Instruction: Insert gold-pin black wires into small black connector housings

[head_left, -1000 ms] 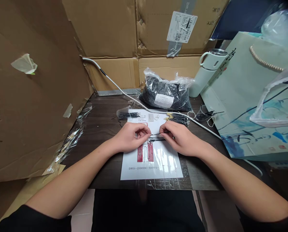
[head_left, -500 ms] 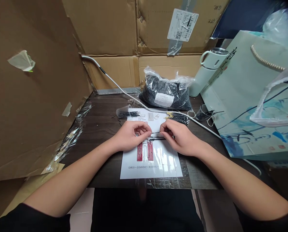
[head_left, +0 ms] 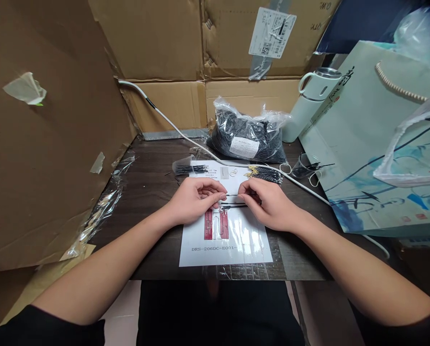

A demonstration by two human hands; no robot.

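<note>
Mid-frame, the left hand (head_left: 200,199) is closed in a pinch, thumb against forefinger, on one end of a thin wire (head_left: 230,195). The right hand (head_left: 268,204), just to the right of centre, pinches the other end in the same way, so the wire runs level across the small gap between the two sets of fingertips. It is dark with a paler stretch; whether it is one length or two pieces meeting is too small to tell. Just below it, more black wires (head_left: 236,206) lie side by side, their right ends hidden by the right hand. Under both hands is a white sheet (head_left: 196,257) with a red print (head_left: 208,227) at its middle and a printed code near its lower edge, all on a dark table (head_left: 153,175). Above the left hand, a clear cup (head_left: 189,162) lies tipped over with black wires in it; above the right hand is a bundle (head_left: 267,175) of wires with gold tips. A white cable (head_left: 175,126) slants from the upper left to the right side, passing in front of a plastic bag (head_left: 247,137) packed with black pieces. At the upper right, a pale bottle (head_left: 304,113) stands beside a paper bag (head_left: 359,129)
</note>
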